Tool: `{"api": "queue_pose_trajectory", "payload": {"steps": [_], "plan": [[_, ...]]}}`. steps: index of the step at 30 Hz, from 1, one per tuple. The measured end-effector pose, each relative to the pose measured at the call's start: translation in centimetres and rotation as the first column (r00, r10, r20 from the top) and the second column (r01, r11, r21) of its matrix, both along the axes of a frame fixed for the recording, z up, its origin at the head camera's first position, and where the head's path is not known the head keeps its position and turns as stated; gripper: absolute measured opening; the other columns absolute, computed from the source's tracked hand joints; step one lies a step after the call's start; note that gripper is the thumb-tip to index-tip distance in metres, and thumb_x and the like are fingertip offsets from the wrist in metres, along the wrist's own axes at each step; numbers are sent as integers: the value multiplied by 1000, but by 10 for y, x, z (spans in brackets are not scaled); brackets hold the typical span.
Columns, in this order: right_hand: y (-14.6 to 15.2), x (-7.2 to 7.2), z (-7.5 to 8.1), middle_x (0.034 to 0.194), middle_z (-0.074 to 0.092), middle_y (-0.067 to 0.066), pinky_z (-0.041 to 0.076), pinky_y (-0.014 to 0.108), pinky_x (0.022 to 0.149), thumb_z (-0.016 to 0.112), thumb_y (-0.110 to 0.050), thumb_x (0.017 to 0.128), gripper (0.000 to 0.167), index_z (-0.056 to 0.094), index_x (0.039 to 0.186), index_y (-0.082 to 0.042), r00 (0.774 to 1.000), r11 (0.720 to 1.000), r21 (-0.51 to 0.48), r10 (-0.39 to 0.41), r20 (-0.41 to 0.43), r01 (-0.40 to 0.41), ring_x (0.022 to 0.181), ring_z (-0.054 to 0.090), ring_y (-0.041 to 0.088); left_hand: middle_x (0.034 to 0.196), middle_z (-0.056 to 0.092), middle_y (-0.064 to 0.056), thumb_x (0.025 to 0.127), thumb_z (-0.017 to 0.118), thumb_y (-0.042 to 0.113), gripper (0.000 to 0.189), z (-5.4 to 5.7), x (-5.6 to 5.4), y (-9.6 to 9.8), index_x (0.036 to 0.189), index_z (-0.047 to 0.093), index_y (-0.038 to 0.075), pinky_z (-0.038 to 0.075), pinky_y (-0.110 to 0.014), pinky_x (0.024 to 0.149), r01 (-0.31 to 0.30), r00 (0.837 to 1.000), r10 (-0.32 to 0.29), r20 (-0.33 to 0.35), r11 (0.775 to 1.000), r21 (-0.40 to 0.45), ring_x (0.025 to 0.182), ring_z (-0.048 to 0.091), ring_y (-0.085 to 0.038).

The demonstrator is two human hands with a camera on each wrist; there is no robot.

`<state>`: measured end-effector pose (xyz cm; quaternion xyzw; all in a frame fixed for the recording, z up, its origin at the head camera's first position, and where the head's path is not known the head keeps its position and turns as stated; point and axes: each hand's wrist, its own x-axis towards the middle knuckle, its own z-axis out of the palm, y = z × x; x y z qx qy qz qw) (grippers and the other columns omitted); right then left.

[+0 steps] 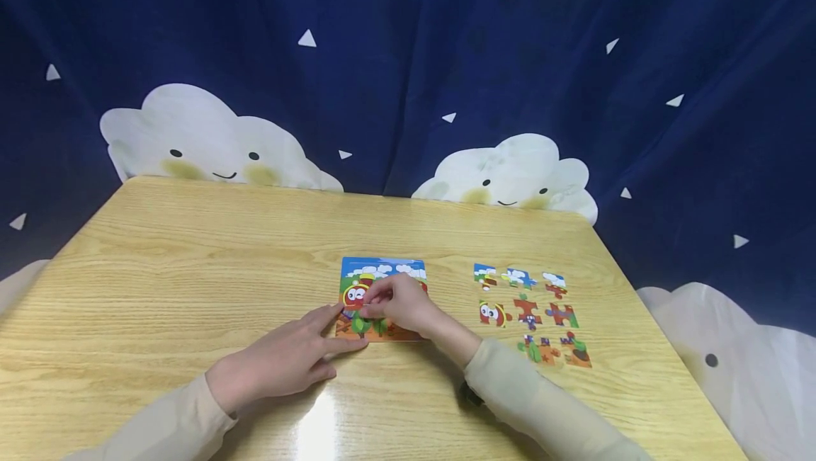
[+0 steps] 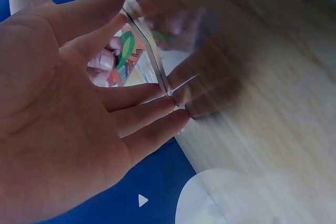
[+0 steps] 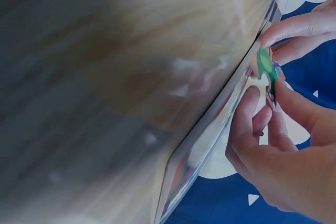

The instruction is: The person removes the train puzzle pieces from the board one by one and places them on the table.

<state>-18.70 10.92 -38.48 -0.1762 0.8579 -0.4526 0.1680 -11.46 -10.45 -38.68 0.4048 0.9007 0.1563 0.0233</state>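
Observation:
A flat puzzle board [image 1: 398,335] with a printed cartoon scene lies on the table. My left hand [image 1: 280,358] rests at its left and front edge, fingers extended; the left wrist view shows the straight fingers [image 2: 149,111] touching the board's side. Over the board, my right hand [image 1: 404,299] pinches a puzzle piece [image 3: 266,65] with a green leaf shape on orange between thumb and fingers. The piece is tilted up from the board in the right wrist view. Part of the board's picture is hidden under my right hand.
Several loose puzzle pieces [image 1: 527,311] lie in rough rows to the right of the board, one with a cartoon face [image 1: 491,314]. The wooden table [image 1: 223,255] ends at the back against a dark blue curtain [image 1: 382,36] with clouds. My right forearm passes close to the pieces.

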Motion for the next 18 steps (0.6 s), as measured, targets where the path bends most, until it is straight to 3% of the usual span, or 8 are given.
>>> {"api": "queue_pose_trajectory", "payload": {"steps": [3, 8, 18], "plan": [[-1, 1, 0, 74, 65, -1, 46, 20, 58, 74, -4, 87, 6, 71, 83, -1, 999, 999, -16, 37, -10, -37, 65, 59, 9, 143, 38, -34, 89, 73, 18, 50, 0, 0, 0, 136, 61, 26, 47, -54, 96, 3, 1000, -3, -14, 1000, -1, 128, 45, -44], [3, 1, -1, 77, 68, 12, 58, 30, 64, 68, 4, 89, 3, 67, 86, 5, 997, 994, -97, 48, 58, -42, 68, 68, 20, 144, 38, -34, 89, 72, 18, 50, 0, 0, 1, 137, 60, 27, 46, -54, 96, 6, 1000, -6, -9, 1000, -3, 128, 45, -44], [48, 0, 8, 78, 66, 11, 59, 37, 64, 64, 12, 88, 11, 63, 98, 9, 995, 996, -89, 15, 99, -6, 67, 67, 18, 145, 36, -34, 90, 71, 19, 50, 1, 1, 1, 138, 59, 28, 44, -56, 98, -27, 999, 27, 46, 1000, -10, 129, 43, -46]]}}
